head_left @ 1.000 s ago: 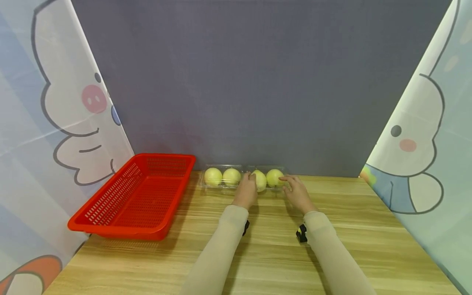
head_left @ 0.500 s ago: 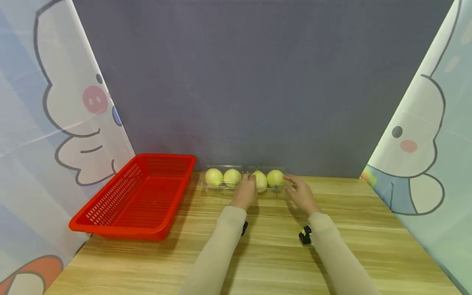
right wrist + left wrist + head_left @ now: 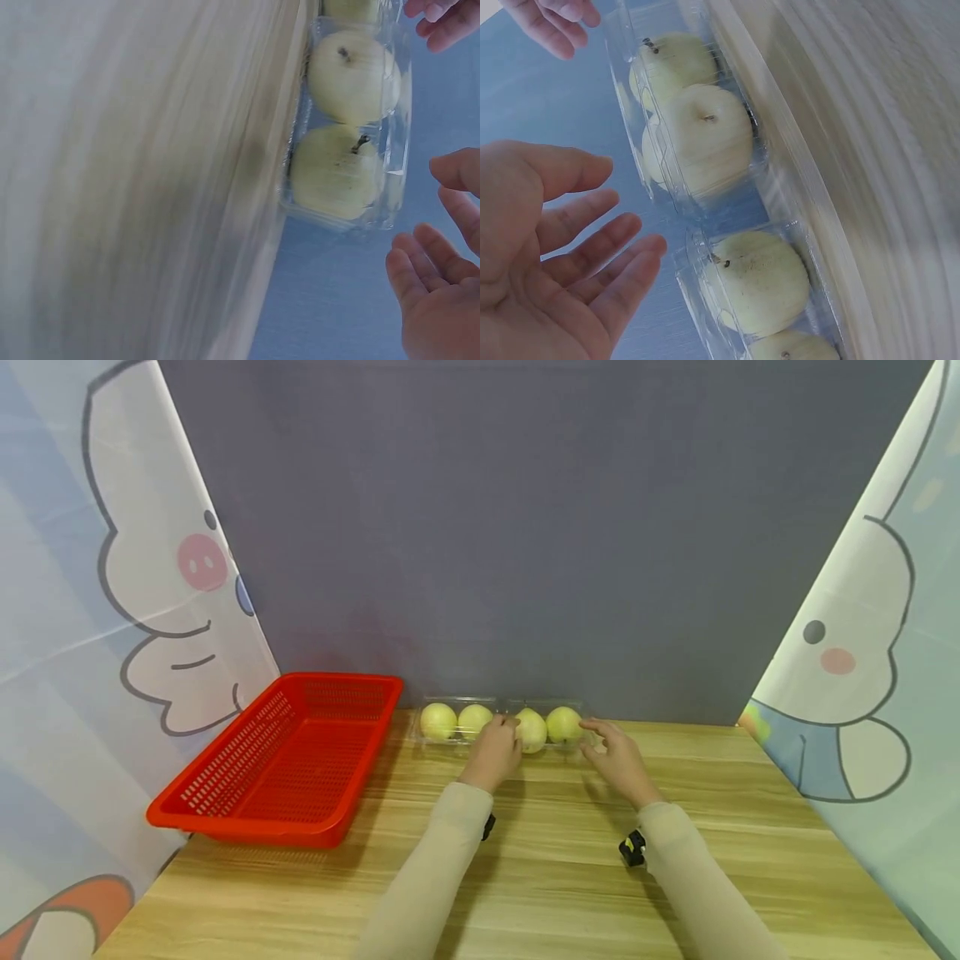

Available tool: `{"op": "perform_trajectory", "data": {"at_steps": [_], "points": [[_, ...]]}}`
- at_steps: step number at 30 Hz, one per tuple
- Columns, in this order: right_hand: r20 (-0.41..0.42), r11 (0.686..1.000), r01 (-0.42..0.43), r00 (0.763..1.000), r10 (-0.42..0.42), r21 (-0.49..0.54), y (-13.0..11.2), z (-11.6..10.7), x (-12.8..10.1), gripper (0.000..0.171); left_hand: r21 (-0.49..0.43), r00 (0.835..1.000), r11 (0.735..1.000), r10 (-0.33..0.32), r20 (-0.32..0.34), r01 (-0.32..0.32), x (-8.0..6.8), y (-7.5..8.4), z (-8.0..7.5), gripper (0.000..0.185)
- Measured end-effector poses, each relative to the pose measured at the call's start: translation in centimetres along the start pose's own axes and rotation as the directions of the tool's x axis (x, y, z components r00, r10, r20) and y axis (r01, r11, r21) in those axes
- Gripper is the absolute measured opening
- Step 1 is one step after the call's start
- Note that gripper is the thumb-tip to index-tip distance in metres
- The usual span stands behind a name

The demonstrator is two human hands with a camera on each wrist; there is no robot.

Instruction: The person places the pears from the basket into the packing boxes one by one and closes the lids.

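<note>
Two clear plastic boxes stand side by side at the back of the table, each with two pale yellow-green pears inside, such as the pear [image 3: 438, 722] at the left end. In the right wrist view the right box [image 3: 395, 174] shows its clear walls around a pear [image 3: 337, 171] with a dark stem. My left hand [image 3: 492, 753] is over the front of the gap between the boxes, fingers loosely bent and holding nothing in the left wrist view. Beside the right box's right end, my right hand [image 3: 618, 763] has its fingers spread, with nothing in them.
A red perforated plastic basket [image 3: 341, 816] stands on the wooden table [image 3: 555, 877] to the left of the boxes. Directly behind the boxes rises a grey panel [image 3: 480, 527]. Printed cartoon curtains [image 3: 142, 577] flank the table on both sides.
My left hand has drawn slightly left and back. My right hand has moved right, away from the right box's end pear. The boxes stay in place while the head view shifts slightly.
</note>
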State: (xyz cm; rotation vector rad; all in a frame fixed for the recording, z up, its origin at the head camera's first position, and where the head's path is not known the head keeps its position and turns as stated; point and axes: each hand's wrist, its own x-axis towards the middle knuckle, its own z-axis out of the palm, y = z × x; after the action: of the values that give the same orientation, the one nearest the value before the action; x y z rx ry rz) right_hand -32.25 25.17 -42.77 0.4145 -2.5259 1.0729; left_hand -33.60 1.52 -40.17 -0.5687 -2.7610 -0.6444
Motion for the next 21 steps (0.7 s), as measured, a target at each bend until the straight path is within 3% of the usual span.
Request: {"op": "perform_trajectory", "data": {"at_steps": [8, 21], "points": [[-0.023, 0.993, 0.114, 0.993, -0.115, -0.042, -0.9, -0.2, -0.6, 0.043, 0.011, 0.997, 0.998, 0.064, -0.042, -0.064, -0.9, -0.3, -0.4, 0.031], [-0.014, 0.976, 0.19, 0.981, -0.193, -0.111, -2.4, -0.3, -2.0, 0.042, 0.064, 0.983, 0.985, 0.168, -0.08, -0.163, -2.7, -0.6, -1.9, 0.029]]}}
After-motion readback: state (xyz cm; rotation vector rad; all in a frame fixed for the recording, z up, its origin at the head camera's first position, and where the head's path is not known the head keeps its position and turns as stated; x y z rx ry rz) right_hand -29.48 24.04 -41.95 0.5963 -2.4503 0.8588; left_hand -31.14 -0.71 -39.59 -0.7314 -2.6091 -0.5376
